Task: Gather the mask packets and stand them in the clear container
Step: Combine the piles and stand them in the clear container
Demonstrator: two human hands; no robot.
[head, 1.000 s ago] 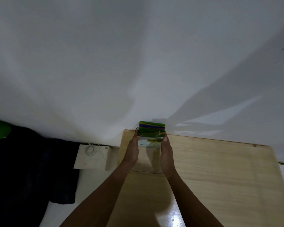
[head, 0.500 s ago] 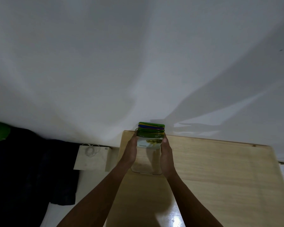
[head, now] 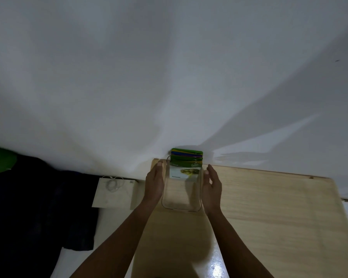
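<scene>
A clear container (head: pixel 181 199) stands at the far left corner of the wooden table (head: pixel 269 207), against the white wall. Several mask packets (head: pixel 186 157) stand upright at its far end, with green, yellow and purple top edges; the front one shows a pale picture. My left hand (head: pixel 155 183) is flat beside the container's left wall, fingers straight, close to it or just touching. My right hand (head: pixel 212 187) is open a little off the right wall, with a gap between palm and container. Neither hand holds anything.
A white box (head: pixel 115 192) with a coiled white cable on it sits left of the table, lower down. Dark cloth (head: pixel 38 207) and a green object (head: pixel 0 159) lie at far left. The white wall (head: pixel 169 77) rises right behind the table.
Both hands were pressed on the container and packets; now they have slid back and spread outward, the right one clearly off the wall. The container and packets stayed put.
</scene>
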